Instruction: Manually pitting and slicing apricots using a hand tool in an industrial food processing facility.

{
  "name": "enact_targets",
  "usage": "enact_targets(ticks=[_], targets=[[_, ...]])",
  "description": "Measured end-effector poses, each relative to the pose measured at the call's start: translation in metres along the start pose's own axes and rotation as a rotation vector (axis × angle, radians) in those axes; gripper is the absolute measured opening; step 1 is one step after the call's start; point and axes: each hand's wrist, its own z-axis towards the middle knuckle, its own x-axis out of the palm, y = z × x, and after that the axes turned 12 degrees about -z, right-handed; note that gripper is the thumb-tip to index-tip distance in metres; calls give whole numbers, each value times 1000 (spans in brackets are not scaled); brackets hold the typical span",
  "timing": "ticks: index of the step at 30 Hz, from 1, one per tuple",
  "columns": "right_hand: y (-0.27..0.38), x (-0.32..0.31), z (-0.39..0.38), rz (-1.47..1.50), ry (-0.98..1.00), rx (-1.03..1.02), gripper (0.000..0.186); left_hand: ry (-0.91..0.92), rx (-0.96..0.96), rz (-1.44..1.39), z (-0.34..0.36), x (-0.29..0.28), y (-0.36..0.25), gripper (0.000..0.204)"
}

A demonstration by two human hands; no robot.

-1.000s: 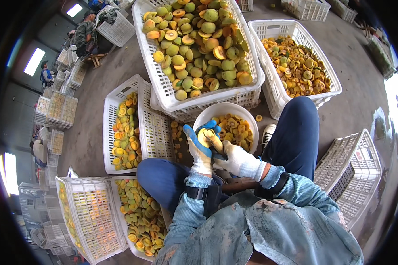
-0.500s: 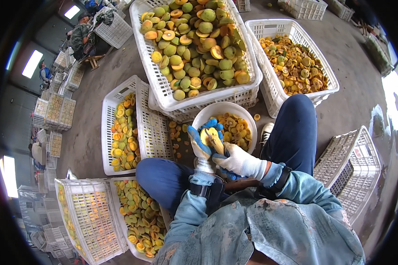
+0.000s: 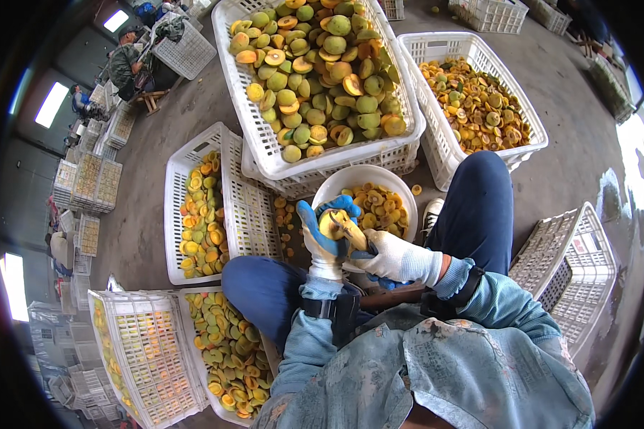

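My left hand, in a white glove with blue palm and fingers, cups a yellow peach half above the bowl's near left edge. In my right hand, gloved the same way, is a short wooden-handled pitting knife. Its working end meets the cut face of the fruit; the exact tip is hard to make out. Beneath and just beyond my hands stands a white bowl holding small cut-out pieces of fruit.
A large white crate heaped with greenish-yellow peaches is ahead. Crates of cut fruit flank it: one at right, one at left. Another crate stands lower left. An empty-looking crate tilts at right. Other people sit far left.
The fruit half and knife have turned slightly in my hands, and my left fingers curl more round the fruit. Both hands stay nearly in place.
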Motion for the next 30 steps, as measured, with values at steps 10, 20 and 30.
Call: enact_targets(ticks=[10, 20, 30], targets=[[-2, -8, -3, -163, 84, 37, 28, -158, -75, 221, -3, 11, -6, 78], [-2, -1, -7, 130, 153, 184, 30, -47, -252, 208, 2, 5, -21, 80], [-6, 9, -7, 424, 169, 161, 33, -211, -97, 258, -1, 6, -1, 74]])
